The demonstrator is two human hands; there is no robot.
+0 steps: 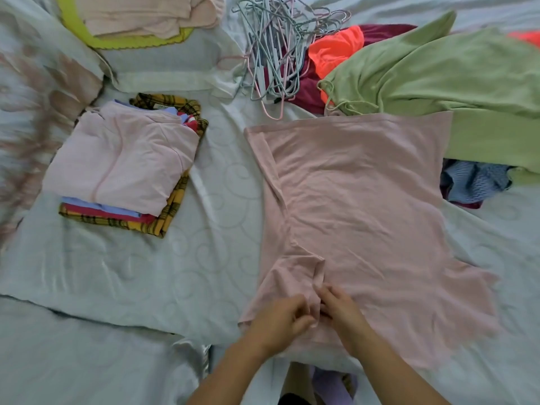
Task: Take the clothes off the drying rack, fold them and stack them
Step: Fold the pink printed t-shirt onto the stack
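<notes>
On the bed, pink top lies spread flat for folding, its left side already turned in. Folded stack sits well apart on the left. Left hand and right hand each have their grip clamped on a crease at the near hem, probably smoothing it.

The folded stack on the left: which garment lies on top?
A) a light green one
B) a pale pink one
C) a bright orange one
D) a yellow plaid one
B: the pale pink garment lies uppermost, and the yellow plaid garment sits at the bottom.
</notes>
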